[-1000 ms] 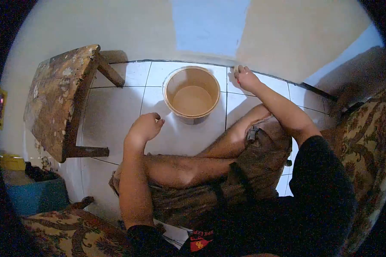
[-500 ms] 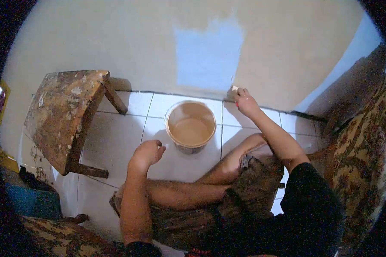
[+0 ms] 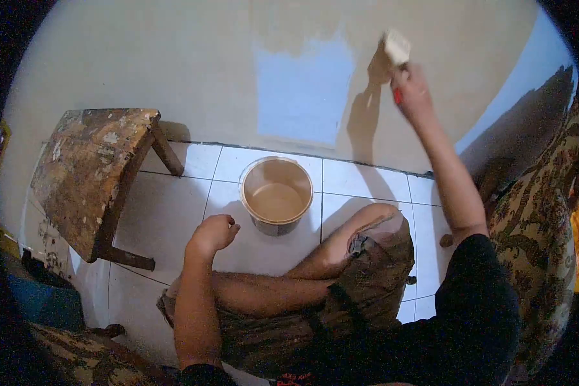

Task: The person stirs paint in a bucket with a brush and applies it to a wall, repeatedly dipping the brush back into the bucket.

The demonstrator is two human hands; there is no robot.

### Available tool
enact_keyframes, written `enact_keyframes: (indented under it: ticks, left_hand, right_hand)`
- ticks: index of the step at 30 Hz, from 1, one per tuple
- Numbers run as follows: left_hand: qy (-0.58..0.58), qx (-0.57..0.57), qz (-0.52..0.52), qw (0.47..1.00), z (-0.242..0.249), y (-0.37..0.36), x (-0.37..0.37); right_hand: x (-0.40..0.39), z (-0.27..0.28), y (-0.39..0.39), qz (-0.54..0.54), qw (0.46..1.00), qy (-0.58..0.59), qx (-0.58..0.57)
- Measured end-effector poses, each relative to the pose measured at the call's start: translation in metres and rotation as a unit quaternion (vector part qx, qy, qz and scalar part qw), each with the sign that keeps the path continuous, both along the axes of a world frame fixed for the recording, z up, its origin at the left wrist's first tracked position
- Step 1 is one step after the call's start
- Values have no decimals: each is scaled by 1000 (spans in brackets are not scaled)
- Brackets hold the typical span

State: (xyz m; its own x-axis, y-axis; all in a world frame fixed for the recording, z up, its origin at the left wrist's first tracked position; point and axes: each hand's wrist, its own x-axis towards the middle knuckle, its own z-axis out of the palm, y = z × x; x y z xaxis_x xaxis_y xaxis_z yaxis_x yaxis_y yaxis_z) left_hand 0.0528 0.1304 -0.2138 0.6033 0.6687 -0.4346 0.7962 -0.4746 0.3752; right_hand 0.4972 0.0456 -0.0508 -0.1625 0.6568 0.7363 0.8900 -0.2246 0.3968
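My right hand (image 3: pixel 413 93) is closed around a paintbrush with a red handle, its pale bristles (image 3: pixel 397 49) up against the beige wall (image 3: pixel 457 58). Left of the brush, a blue patch (image 3: pixel 304 90) shows low on the wall amid the beige. On the tiled floor stands a round bucket (image 3: pixel 278 222) with beige paint (image 3: pixel 276 199) inside. My left hand (image 3: pixel 217 233) hangs just left of the bucket and in front of it, fingers curled, with nothing visible in them.
A paint-spattered wooden stool (image 3: pixel 93 170) stands at the left by the wall. Patterned upholstery (image 3: pixel 534 257) rises at the far right, with more at the lower left beside a teal object (image 3: pixel 48 305). My crossed legs (image 3: pixel 270 293) lie below the bucket.
My right hand has moved up the wall from the blue patch's lower right corner, bringing the brush into fuller view. The left hand has stayed nearly in place; the camera view has shifted slightly.
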Motion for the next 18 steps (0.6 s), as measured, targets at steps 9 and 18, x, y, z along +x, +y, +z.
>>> enact_keyframes:
  ticks: [9,18]
  left_hand:
    - [8,15,12,1000,1,-1,-4]
    - [7,-7,12,1000,-1,0,-1]
  right_hand:
    - [-28,-128,-36,51,942,150,-297]
    - [-22,44,-18,58,996,-32,61]
